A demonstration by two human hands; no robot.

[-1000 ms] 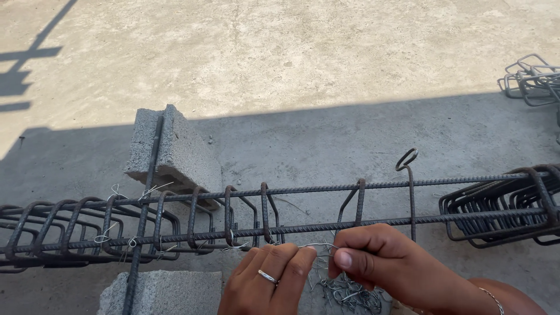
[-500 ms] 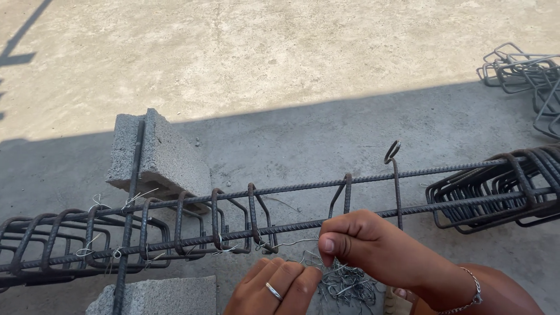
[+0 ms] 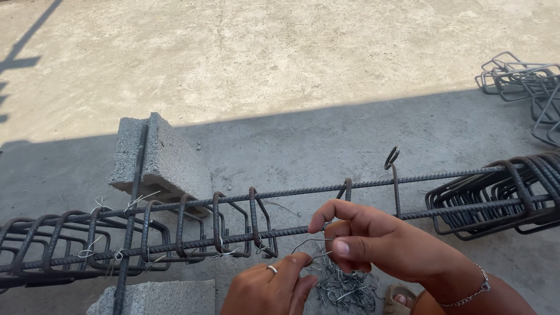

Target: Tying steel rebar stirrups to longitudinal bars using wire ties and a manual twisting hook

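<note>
Your right hand (image 3: 379, 242) is curled nearly closed, thumb and forefinger pinching a thin tie wire (image 3: 312, 242) just below the rebar cage (image 3: 233, 236). Your left hand (image 3: 271, 289), fingers loosely bent, touches the wire's lower end above the wire bundle (image 3: 344, 289) on the floor.

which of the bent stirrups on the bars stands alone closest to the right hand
The lone stirrup with the hooked top, just above the right hand; the others sit bunched left and right.
</note>
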